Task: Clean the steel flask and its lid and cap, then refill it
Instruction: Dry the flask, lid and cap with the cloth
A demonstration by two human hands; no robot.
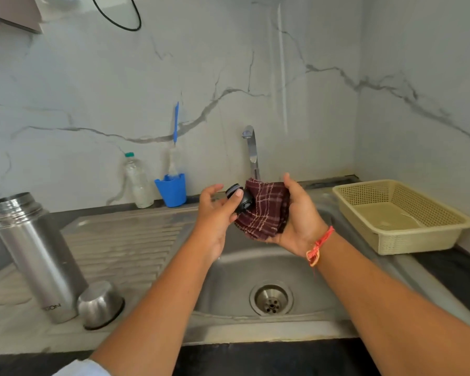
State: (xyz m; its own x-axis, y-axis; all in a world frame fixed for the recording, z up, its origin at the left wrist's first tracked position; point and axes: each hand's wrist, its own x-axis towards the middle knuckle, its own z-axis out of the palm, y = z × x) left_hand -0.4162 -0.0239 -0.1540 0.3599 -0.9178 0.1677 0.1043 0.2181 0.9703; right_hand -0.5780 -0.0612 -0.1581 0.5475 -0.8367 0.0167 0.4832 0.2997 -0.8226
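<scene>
a steel sink (228, 280) with a ribbed drainboard (125, 240) is sitting in a black counter (451, 267) under grey-veined marble walls (310, 90), a tap (251, 150) rising behind it. the open steel flask (38, 256) is standing on the drainboard, its cap (99, 303) lying mouth-down just beside it, the lettering near the flask's base showing too blurred to read. over the basin the left hand (215, 213) is clamping its fingers on the black lid (240, 199) against a maroon checked cloth (263, 210), which the right hand (299, 213) is gripping with curled fingers and which is hiding part of the lid.
</scene>
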